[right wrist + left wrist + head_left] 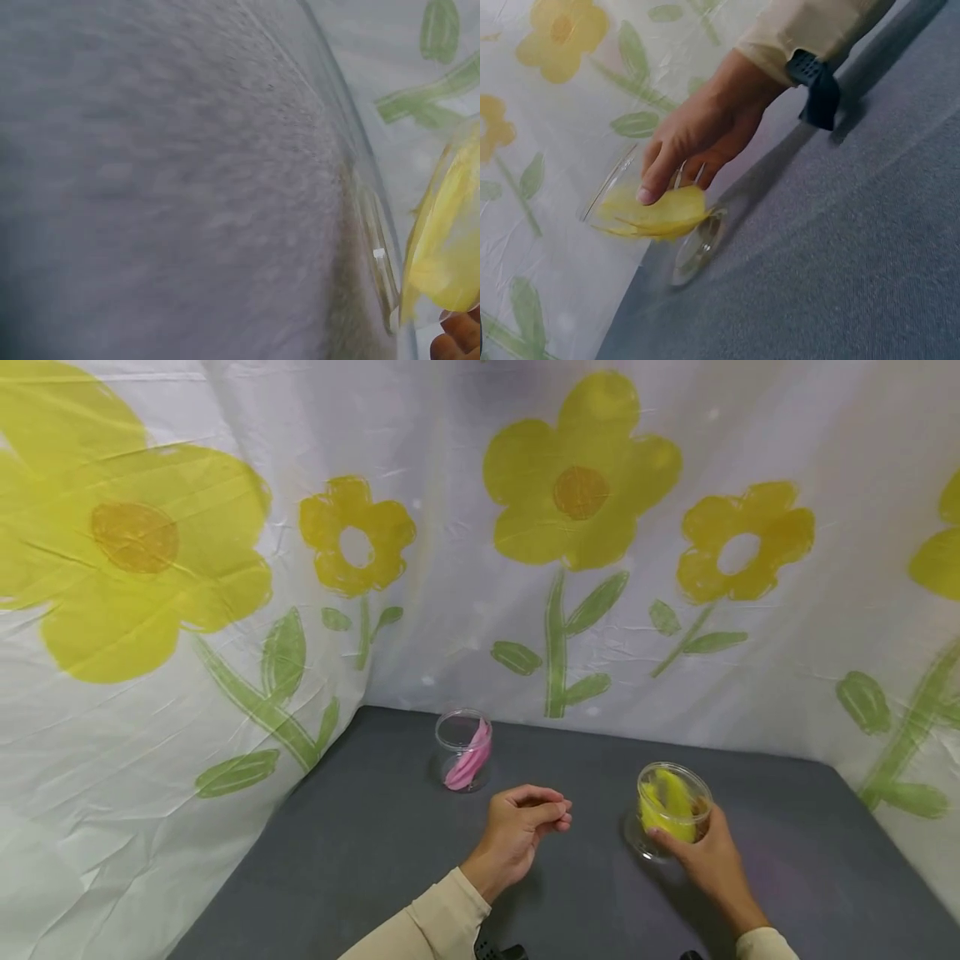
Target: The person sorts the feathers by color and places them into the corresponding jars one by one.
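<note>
My right hand (708,852) grips a clear cup (701,785) with a soft, crumpled yellow piece (663,802) inside; its exact kind is unclear. The left wrist view shows this cup (611,184) tilted, with the right thumb across its side. Beneath it is a round clear piece (700,251), like a lid or base; I cannot tell whether they are joined. My left hand (517,831) hovers over the table's middle, fingers loosely curled, thumb near the fingertips, with no object visible in it. Close up in the right wrist view are the yellow piece (446,255) and some fingertips (459,339).
A second clear cup (463,747) stands at the back left of the dark grey table (570,893), holding a soft pink piece (470,760). A white curtain (450,635) with printed yellow flowers hangs around the back and sides.
</note>
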`<action>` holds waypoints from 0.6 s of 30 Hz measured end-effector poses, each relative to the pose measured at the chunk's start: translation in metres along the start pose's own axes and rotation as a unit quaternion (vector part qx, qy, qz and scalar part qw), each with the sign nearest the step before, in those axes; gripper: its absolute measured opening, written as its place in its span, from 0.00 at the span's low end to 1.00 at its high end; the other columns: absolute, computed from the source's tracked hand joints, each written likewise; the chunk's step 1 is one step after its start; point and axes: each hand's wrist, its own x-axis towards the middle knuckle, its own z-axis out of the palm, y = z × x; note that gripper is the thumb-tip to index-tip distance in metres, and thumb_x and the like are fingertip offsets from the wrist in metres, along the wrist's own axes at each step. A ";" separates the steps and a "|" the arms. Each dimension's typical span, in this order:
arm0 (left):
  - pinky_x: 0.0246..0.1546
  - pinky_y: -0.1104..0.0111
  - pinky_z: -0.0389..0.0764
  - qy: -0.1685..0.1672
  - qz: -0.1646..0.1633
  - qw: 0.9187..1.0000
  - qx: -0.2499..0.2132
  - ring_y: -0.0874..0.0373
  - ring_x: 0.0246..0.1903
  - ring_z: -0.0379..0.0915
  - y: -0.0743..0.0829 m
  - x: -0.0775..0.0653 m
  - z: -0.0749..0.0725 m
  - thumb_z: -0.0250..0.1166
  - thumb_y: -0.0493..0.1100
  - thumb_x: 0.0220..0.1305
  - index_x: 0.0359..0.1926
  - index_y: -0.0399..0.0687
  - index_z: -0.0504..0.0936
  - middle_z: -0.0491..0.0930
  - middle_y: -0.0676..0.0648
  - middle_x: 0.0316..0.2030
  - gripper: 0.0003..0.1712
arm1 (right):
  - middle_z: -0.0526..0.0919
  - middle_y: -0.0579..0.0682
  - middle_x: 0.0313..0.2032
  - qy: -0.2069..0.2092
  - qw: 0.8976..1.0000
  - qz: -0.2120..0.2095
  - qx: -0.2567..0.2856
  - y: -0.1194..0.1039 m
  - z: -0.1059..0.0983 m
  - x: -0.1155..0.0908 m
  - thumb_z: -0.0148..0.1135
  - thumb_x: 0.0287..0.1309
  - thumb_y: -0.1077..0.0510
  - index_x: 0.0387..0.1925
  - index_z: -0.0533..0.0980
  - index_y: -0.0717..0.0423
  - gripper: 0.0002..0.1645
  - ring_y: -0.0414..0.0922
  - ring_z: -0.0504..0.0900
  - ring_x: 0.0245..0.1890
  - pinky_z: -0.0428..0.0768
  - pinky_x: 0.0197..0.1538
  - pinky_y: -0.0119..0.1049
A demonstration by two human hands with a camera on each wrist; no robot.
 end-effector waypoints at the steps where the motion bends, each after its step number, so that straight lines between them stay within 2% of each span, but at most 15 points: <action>1: 0.33 0.63 0.83 0.001 0.000 1.000 0.001 0.53 0.25 0.81 0.001 -0.002 -0.001 0.67 0.21 0.52 0.31 0.31 0.83 0.82 0.36 0.30 0.06 | 0.66 0.70 0.57 0.000 1.000 0.000 -0.003 0.000 0.001 0.003 0.73 0.48 0.40 0.70 0.46 0.71 0.65 0.61 0.71 0.52 0.70 0.50 0.52; 8: 0.33 0.64 0.83 0.002 0.010 1.000 -0.004 0.53 0.25 0.81 0.006 -0.009 -0.007 0.66 0.21 0.52 0.32 0.30 0.83 0.82 0.37 0.29 0.07 | 0.66 0.71 0.55 -0.010 1.000 0.008 -0.006 0.001 0.003 0.020 0.71 0.49 0.37 0.71 0.43 0.70 0.67 0.63 0.71 0.51 0.71 0.48 0.54; 18: 0.33 0.65 0.83 0.009 -0.001 1.000 -0.011 0.54 0.25 0.81 0.002 -0.014 -0.010 0.66 0.21 0.51 0.33 0.29 0.82 0.82 0.36 0.30 0.07 | 0.65 0.71 0.56 -0.005 1.000 0.014 -0.002 0.005 -0.001 0.031 0.69 0.50 0.35 0.71 0.42 0.69 0.68 0.63 0.71 0.51 0.72 0.48 0.54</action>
